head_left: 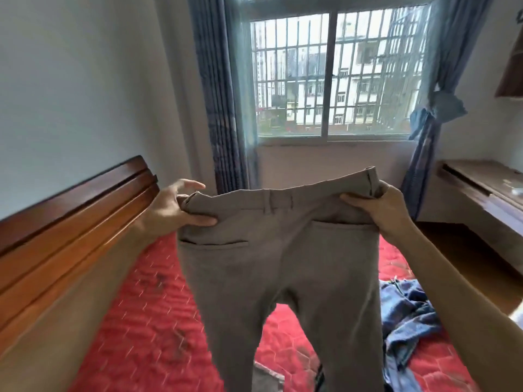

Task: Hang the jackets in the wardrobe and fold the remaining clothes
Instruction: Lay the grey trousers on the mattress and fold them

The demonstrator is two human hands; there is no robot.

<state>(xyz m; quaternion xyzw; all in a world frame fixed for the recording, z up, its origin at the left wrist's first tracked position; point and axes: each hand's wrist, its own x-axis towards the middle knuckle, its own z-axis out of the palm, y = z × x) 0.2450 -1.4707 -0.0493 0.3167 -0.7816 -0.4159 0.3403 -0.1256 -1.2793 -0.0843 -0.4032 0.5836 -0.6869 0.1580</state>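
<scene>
Grey trousers (277,264) are held up above the red mattress (147,321), waistband (280,198) pinched at left by the left hand (172,207), gripped at right by the right hand (379,210) (blue denim garment (407,315) lies near right).

12 o'clock: white-framed sliding glass window with metal bars (328,77); daylight comes in, apartment blocks outside. 11 o'clock: blue patterned curtain (220,108), hanging straight. 1–2 o'clock: second blue curtain (433,114), knotted at mid-height. 9 o'clock: plain white wall (85,80) above glossy reddish-brown wooden headboard (70,222). 6–7 o'clock: red quilted bed cover (147,321), dark smudges on it. 3 o'clock: brown wooden desk (486,190); brown wooden floor (452,250) beside it.
</scene>
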